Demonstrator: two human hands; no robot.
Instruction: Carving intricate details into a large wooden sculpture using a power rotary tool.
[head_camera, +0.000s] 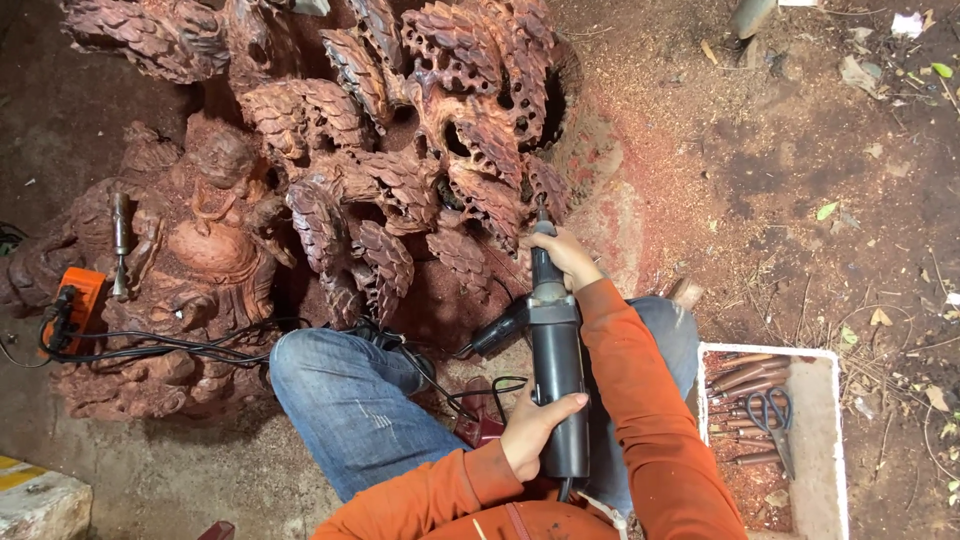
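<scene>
One head-worn camera looks steeply down from close above. The wooden carving fills the upper left of the frame; dirt floor lies right.

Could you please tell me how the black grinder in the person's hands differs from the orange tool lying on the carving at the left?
The grinder is black, long and cylindrical; the orange tool is shorter and boxier. The grinder is gripped by both hands, left hand at its rear and right hand near its tip, which is against the carving; the orange tool rests untouched. Both trail black cords.
</scene>
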